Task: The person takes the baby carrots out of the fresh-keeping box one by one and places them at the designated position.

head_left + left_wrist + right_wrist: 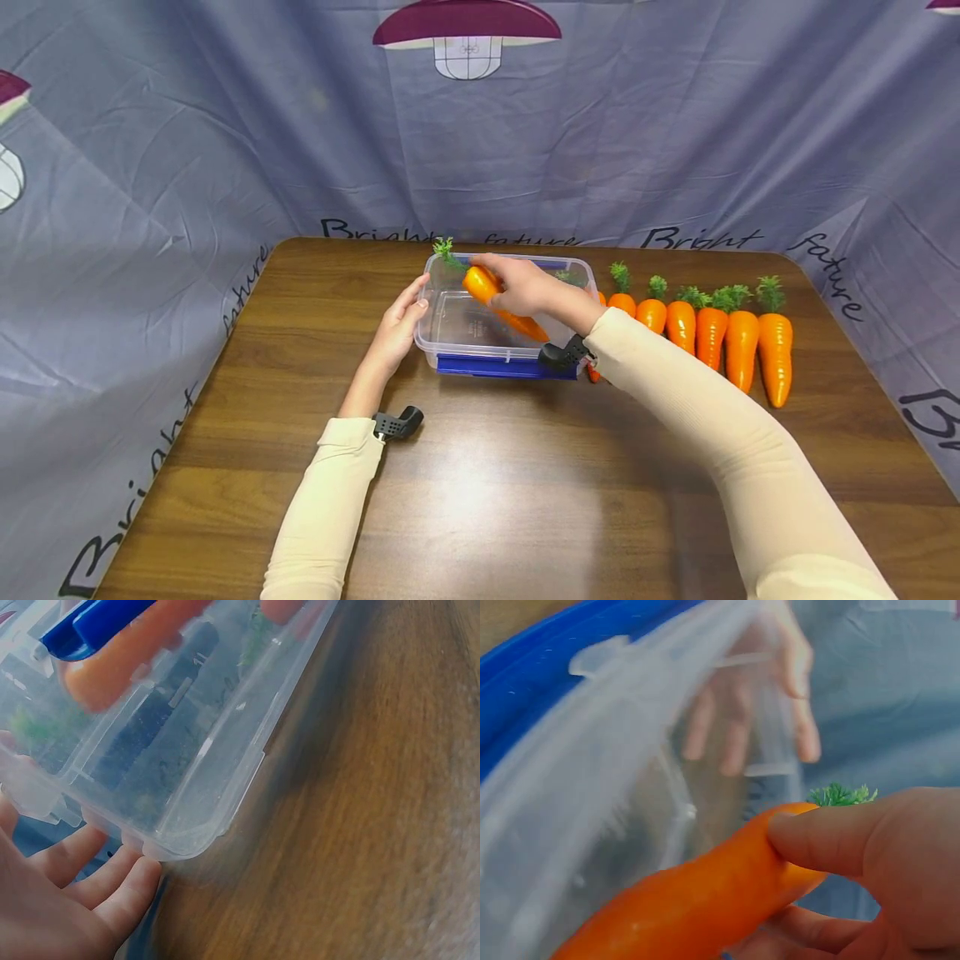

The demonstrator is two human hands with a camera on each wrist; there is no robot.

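Observation:
A clear plastic container (452, 321) with blue side latches stands on the table. Over its opening, my right hand (525, 286) grips an orange toy carrot (482, 285) with a green leafy top. The carrot slants, its tip pointing down toward the near right side of the box. In the right wrist view the thumb presses on the carrot (697, 900) near its leafy end, with fingers beneath. My left hand (393, 329) rests against the container's left end, its fingers fairly straight along the wall; the left wrist view shows those fingertips touching the plastic (187, 817).
Several more carrots (742, 350) lie in a row to the right of the container, leafy tops away from me. The leftmost is partly hidden by the box and my right arm. A grey-blue printed curtain (480, 167) hangs behind the wooden table (465, 483).

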